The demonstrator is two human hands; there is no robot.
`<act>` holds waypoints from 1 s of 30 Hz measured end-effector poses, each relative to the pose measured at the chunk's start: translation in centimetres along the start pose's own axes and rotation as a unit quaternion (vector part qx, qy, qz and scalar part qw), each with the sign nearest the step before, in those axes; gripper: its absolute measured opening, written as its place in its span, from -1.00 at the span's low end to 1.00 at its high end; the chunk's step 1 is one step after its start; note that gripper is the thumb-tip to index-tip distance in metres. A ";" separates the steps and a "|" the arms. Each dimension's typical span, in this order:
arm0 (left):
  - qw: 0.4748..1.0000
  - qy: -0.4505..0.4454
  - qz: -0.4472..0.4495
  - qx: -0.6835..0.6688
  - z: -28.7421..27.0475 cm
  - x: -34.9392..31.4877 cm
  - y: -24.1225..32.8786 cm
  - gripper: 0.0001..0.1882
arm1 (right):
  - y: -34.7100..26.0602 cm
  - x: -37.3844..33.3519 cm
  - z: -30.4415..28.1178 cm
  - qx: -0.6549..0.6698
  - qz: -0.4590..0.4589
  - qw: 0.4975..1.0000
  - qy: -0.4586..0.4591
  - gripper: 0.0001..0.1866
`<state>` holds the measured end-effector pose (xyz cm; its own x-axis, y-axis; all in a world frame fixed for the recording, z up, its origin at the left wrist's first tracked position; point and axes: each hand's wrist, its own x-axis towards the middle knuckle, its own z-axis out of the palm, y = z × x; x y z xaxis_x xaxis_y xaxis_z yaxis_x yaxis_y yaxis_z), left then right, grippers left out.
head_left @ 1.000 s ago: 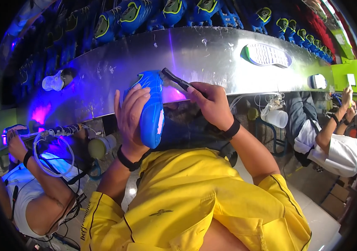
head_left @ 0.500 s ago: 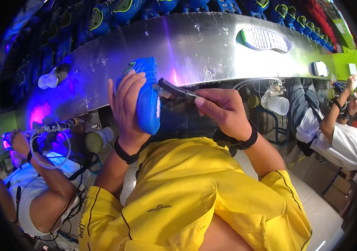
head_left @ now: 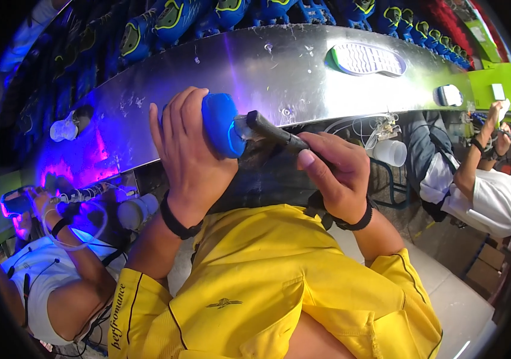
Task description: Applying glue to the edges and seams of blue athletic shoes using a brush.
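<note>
My left hand grips a blue shoe held up in front of a long shiny metal conveyor. My right hand holds a dark pen-shaped tool, and the tool's tip touches the shoe's edge. Both wrists wear black bands. A yellow shirt covers my lap below the hands.
A row of blue shoes with yellow trim runs along the far side of the conveyor. A white and green sole lies on the metal. A person in white works at the right, another at the lower left by purple light.
The shoe has turned in my left hand so less of its side shows. My right hand has moved lower and closer, bringing the tool against the shoe.
</note>
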<state>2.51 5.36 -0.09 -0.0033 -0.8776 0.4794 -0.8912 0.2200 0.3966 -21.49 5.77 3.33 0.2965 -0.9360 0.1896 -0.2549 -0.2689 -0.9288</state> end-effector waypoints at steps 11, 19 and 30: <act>0.996 -0.079 0.008 0.029 -0.7 4.4 0.2 -0.17 | -0.9 4.8 -3.5 -0.160 -0.133 0.978 0.003 -0.76; 0.995 -0.094 -0.018 -0.039 -1.1 6.6 -2.2 -0.27 | 2.8 8.2 -1.4 -0.037 -0.122 0.992 -0.011 -0.76; 0.978 -0.176 -0.058 -0.090 -2.3 9.3 -5.0 -0.32 | 6.4 8.9 4.5 0.064 -0.098 0.993 0.034 -0.76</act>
<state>7.97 -2.95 4.17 -0.0914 -0.9865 0.1359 -0.8005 0.1540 0.5792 -16.33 -3.23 -2.40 0.2652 -0.8828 0.3877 -0.0787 -0.4206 -0.9038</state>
